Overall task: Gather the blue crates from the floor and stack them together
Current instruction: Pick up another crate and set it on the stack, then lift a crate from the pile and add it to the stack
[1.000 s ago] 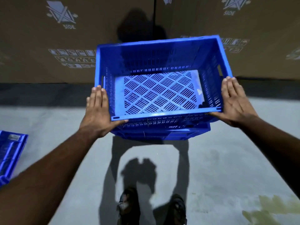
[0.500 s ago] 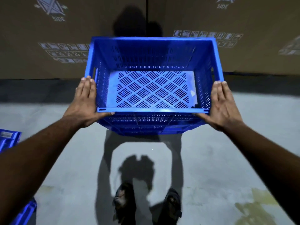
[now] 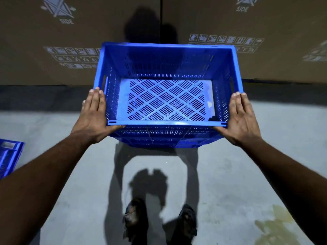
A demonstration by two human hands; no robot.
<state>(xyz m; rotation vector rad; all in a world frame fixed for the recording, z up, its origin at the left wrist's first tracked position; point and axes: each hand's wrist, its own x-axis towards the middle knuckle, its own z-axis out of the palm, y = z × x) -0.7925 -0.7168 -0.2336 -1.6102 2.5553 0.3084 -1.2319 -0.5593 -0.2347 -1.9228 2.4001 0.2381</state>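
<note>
Carrying step, by the look of it: crate (image 3: 168,96) held up off the floor (image 3: 230,174), level and empty, in front of the boxes (image 3: 53,41). Left hand (image 3: 93,115) flat against the left wall, fingers straight and together, thumb tucked under the near rim. Right hand (image 3: 242,117) mirrored on the right wall, likewise pressing with straight fingers, thumb under the rim. No curl round any edge; held by squeeze from both sides. Second crate (image 3: 9,156) down on the floor at far left, only partly in frame. Probably the stacking target, though not certain from here. Next move likely a turn to the left, then a lowering of the carried crate square over the other, corners lined up before release. Steady inward pressure needed throughout, since a palm-only hold could slip.
</note>
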